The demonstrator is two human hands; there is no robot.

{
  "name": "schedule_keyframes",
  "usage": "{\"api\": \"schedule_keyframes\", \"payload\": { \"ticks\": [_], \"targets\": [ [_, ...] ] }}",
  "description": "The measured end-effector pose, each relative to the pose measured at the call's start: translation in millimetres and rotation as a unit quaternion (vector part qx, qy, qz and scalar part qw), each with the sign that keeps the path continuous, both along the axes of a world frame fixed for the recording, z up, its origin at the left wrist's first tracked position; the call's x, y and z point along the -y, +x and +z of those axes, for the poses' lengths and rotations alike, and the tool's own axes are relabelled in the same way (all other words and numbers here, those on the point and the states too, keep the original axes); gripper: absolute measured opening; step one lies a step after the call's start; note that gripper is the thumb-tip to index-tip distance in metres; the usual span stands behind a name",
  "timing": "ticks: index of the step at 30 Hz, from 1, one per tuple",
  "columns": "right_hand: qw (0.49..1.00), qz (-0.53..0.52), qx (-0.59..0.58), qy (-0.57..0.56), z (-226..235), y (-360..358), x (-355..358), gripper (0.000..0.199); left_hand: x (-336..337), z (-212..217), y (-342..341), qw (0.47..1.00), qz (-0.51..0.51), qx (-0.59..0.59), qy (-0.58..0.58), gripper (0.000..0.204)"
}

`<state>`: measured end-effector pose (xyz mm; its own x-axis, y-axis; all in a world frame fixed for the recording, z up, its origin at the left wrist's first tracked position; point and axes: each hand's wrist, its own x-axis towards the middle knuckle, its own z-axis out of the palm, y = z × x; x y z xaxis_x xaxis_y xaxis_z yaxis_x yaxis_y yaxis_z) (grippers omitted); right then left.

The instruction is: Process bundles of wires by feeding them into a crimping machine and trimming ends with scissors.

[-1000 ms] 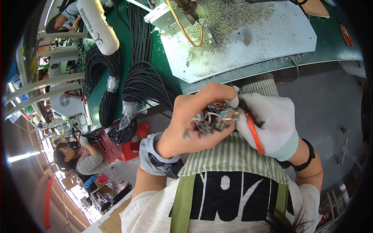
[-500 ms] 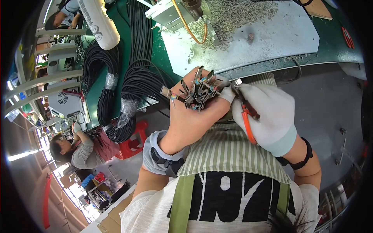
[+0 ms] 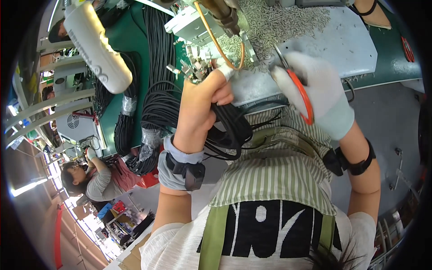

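My left hand (image 3: pixel 194 105) is closed around a bundle of black cables (image 3: pixel 234 128), with white tape on its thumb. Metal plug ends (image 3: pixel 192 67) fan out above the fist, and the cable lengths hang below it toward my apron. My right hand (image 3: pixel 321 87), in a white glove, grips red-handled pliers (image 3: pixel 300 96). Their narrow jaws point up and away over the metal plate (image 3: pixel 355 49), apart from the cables. The glove hides part of the tool.
Small metal bits (image 3: pixel 288 22) cover much of the plate beneath a machine head (image 3: pixel 225 15). Long black cables (image 3: pixel 157 54) lie on the green bench to the left. A white lamp (image 3: pixel 96 49) hangs there. Another red-handled tool (image 3: pixel 407 48) lies far right. A co-worker (image 3: pixel 101 180) sits at left.
My left hand has moved up and left with the bundle, turning the plug ends toward the machine. My right hand has risen away from the bundle with the pliers, now over the plate's edge.
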<state>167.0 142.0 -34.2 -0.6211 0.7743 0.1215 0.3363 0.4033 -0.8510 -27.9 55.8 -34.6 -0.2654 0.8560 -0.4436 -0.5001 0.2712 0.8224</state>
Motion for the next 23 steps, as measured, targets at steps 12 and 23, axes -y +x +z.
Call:
{"api": "schedule_keyframes", "payload": {
  "ticks": [12,23],
  "targets": [
    [0.96,0.165,-0.018,-0.226,-3.0,-43.0,-75.3,0.026,-50.1,0.9,-23.4,0.99,-0.101,-0.099,0.003,0.007],
    [0.967,0.184,-0.069,-0.165,-19.1,-45.3,-80.0,0.024,-61.8,0.1,-33.1,0.97,-0.148,-0.192,0.003,0.012]
  ]
}}
